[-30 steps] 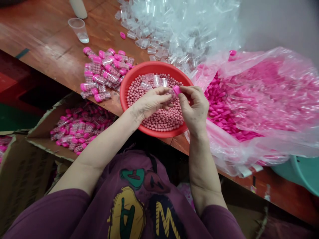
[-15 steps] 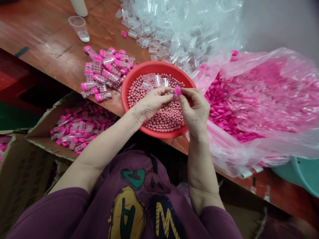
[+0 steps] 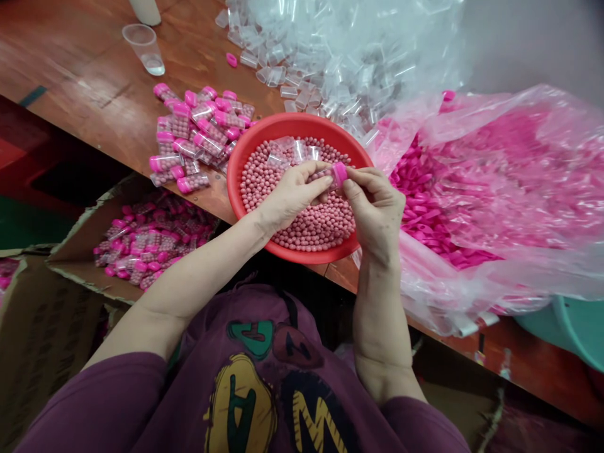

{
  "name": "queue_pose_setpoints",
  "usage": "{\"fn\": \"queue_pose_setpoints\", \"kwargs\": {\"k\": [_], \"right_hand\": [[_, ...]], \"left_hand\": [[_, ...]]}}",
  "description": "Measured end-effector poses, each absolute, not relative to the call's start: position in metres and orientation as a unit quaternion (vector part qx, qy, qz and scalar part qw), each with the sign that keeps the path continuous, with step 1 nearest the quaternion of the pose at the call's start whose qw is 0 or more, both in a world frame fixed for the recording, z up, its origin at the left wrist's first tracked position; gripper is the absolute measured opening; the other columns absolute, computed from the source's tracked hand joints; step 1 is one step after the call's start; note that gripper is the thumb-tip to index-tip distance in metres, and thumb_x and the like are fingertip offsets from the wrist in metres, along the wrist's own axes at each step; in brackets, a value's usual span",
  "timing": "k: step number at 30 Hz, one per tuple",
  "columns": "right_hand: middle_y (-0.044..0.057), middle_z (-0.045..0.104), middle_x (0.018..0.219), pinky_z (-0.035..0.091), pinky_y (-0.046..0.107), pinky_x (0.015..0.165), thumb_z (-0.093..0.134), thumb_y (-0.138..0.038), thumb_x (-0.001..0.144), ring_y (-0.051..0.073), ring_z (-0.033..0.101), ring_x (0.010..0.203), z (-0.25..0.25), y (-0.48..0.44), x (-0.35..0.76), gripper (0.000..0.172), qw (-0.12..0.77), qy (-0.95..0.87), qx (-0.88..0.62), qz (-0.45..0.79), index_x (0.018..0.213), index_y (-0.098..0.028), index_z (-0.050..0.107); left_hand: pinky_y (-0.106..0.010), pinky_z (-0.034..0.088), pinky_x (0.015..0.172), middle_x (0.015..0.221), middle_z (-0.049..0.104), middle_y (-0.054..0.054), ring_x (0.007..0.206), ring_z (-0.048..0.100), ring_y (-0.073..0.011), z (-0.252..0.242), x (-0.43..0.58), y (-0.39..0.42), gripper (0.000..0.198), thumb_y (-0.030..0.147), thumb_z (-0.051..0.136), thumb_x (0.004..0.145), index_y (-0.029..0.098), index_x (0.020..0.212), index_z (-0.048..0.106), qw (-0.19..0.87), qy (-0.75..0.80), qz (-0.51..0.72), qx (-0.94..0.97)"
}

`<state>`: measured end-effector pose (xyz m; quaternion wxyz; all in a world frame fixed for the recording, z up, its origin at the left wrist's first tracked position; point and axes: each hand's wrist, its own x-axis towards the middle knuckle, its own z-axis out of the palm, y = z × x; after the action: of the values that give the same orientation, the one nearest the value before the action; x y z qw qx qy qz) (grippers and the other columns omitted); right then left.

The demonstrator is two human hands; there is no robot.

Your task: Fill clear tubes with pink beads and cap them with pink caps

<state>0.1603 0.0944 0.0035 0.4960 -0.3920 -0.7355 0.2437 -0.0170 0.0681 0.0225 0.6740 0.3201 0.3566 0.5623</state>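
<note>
Over a red basin [image 3: 234, 182] of pink beads [image 3: 311, 229], my left hand [image 3: 295, 192] pinches a clear tube [image 3: 325, 174] with beads inside and a pink cap [image 3: 340, 173] on its right end. My right hand [image 3: 377, 207] is at the cap's right side, thumb and fingers drawn together; whether they touch the cap or hold anything is hard to make out. A few clear tubes [image 3: 298, 151] lie on the beads in the basin.
Capped tubes [image 3: 193, 135] are piled left of the basin, more in a cardboard box [image 3: 78, 255] below. Clear tubes [image 3: 302, 69] lie behind. Pink caps [image 3: 419, 214] fill a plastic bag [image 3: 533, 251] at right. A plastic cup [image 3: 144, 47] stands back left.
The fingers of my right hand have shifted slightly right, showing more of the pink cap. My left hand still holds the tube over the basin.
</note>
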Motion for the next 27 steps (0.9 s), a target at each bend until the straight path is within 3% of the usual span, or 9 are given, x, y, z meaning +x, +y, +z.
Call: {"fn": "queue_pose_setpoints", "kwargs": {"k": [6,13,17,20,24,27], "right_hand": [[0.003,0.083,0.114,0.069,0.048,0.108,0.076,-0.04,0.108,0.022,0.081,0.111,-0.018,0.096,0.146,0.022,0.542,-0.674,-0.407,0.295,0.124,-0.031,0.089],[0.008,0.082,0.118,0.069,0.048,0.106,0.061,-0.032,0.114,0.025,0.08,0.114,-0.011,0.082,0.143,0.029,0.497,-0.764,-0.382,0.151,0.13,-0.029,0.085],[0.009,0.08,0.129,0.067,0.052,0.112,0.057,-0.031,0.115,0.026,0.078,0.124,0.002,0.079,0.15,0.036,0.464,-0.794,-0.363,0.15,0.142,-0.032,0.081],[0.006,0.077,0.138,0.069,0.049,0.11,0.064,-0.039,0.114,0.023,0.078,0.12,0.004,0.088,0.163,0.036,0.449,-0.781,-0.367,0.231,0.148,-0.036,0.077],[0.007,0.076,0.132,0.073,0.047,0.094,0.076,-0.065,0.105,0.023,0.078,0.103,-0.01,0.106,0.179,0.061,0.503,-0.718,-0.388,0.283,0.157,-0.037,0.06],[0.009,0.077,0.123,0.073,0.051,0.09,0.072,-0.069,0.106,0.029,0.08,0.103,-0.016,0.108,0.18,0.053,0.54,-0.688,-0.41,0.26,0.146,-0.036,0.063]], "left_hand": [[-0.021,0.044,0.064,0.076,0.06,0.005,0.063,0.054,-0.0057,0.025,-0.011,0.068,0.022,-0.001,0.063,0.105,0.016,0.093,0.068,0.627,0.391,0.585,0.334],[-0.018,0.04,0.059,0.072,0.06,0.006,0.058,0.053,-0.0033,0.022,-0.017,0.066,0.023,0.002,0.064,0.107,0.016,0.088,0.066,0.679,0.379,0.566,0.275],[-0.018,0.042,0.059,0.075,0.065,0.004,0.06,0.058,-0.0039,0.018,-0.02,0.07,0.015,0.008,0.069,0.107,0.015,0.093,0.071,0.708,0.357,0.561,0.239],[-0.019,0.053,0.07,0.083,0.073,0.002,0.067,0.065,-0.0055,0.018,-0.02,0.071,0.006,0.011,0.077,0.101,0.015,0.099,0.074,0.715,0.347,0.558,0.238],[-0.022,0.056,0.077,0.093,0.079,0.0,0.075,0.07,-0.0076,0.016,-0.021,0.069,0.013,0.011,0.084,0.094,0.016,0.104,0.078,0.696,0.354,0.554,0.289],[-0.022,0.056,0.078,0.096,0.081,-0.001,0.079,0.071,-0.009,0.012,-0.021,0.068,0.013,0.013,0.084,0.094,0.017,0.105,0.079,0.678,0.365,0.547,0.327]]}}
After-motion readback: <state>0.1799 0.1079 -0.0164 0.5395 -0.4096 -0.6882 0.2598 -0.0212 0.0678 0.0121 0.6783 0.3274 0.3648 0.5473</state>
